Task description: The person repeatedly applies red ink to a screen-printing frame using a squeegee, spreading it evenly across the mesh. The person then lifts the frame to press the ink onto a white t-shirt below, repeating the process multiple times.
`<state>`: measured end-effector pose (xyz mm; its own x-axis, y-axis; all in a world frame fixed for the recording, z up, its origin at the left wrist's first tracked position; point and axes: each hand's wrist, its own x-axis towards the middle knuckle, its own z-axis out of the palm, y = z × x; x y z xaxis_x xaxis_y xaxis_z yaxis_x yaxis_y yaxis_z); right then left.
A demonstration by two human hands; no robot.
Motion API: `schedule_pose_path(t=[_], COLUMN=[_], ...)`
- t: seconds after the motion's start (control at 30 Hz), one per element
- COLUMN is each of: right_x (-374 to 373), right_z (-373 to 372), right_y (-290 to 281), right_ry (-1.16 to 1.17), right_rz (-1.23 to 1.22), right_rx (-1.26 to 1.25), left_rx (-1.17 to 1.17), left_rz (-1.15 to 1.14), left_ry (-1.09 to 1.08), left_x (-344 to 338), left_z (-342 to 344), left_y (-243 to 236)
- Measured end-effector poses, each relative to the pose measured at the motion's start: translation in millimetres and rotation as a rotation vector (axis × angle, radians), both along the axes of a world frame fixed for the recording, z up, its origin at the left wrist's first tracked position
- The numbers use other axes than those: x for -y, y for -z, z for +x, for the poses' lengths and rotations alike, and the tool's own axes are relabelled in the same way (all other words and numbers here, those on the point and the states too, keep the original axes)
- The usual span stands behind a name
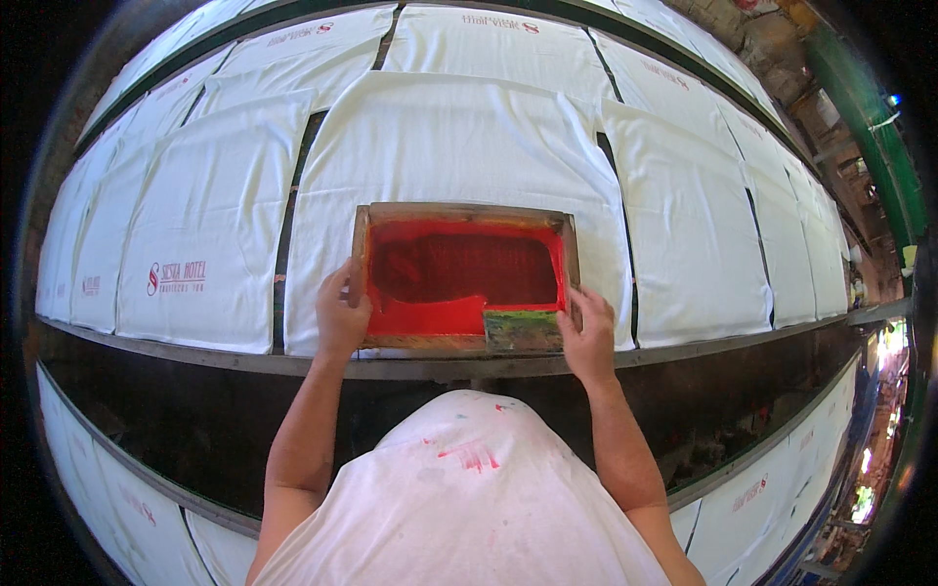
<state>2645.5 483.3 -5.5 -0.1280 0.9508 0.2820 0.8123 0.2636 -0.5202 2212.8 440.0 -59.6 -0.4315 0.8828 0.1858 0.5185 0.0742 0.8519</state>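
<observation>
A wooden-framed printing screen (469,211), smeared with red ink, lies flat on a white cloth (459,137) at the near edge of the table. My left hand (342,313) grips the frame's left side, fingers curled over the wood. On the opposite side my right hand (589,332) is closed on the frame near its lower right corner. Inside the frame, a paint-stained squeegee (523,330) rests at the lower right, beside a pool of red ink (420,317). Through the mesh (469,269) a darker area shows, with faint lettering in it.
White cloths with small red prints lie side by side along the table, such as the one to the left (210,225) and the one to the right (689,225). A dark rail (195,356) runs along the near edge. Another row of cloths (127,488) lies behind me.
</observation>
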Motion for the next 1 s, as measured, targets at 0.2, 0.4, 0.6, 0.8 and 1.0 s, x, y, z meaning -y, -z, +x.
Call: schedule_pose_path(t=[0.2,0.4,0.6,0.8,1.0], right_x=[-0.2,6.0,19.6,12.3,20.0], right_z=[26.1,19.9,25.0,88.0,223.7], right_y=[38.7,34.6,13.8,-21.4,-14.7], right_ry=[0.176,0.138,0.181,0.137,0.268], right_rz=[-0.398,-0.414,-0.353,-0.133,-0.098], right_rx=[-0.464,-0.526,-0.680,-0.693,-0.988], left_rx=[-0.034,-0.061,-0.089,0.126,0.270], left_rz=[0.033,0.110,0.145,0.203,0.161], left_ry=[0.051,0.028,0.032,0.010,0.084], left_x=[-2.5,6.1,12.1,4.7,-8.1], left_z=[3.7,-0.9,12.2,79.7,222.6], left_y=[1.8,25.8,-3.4,-24.5,-27.1])
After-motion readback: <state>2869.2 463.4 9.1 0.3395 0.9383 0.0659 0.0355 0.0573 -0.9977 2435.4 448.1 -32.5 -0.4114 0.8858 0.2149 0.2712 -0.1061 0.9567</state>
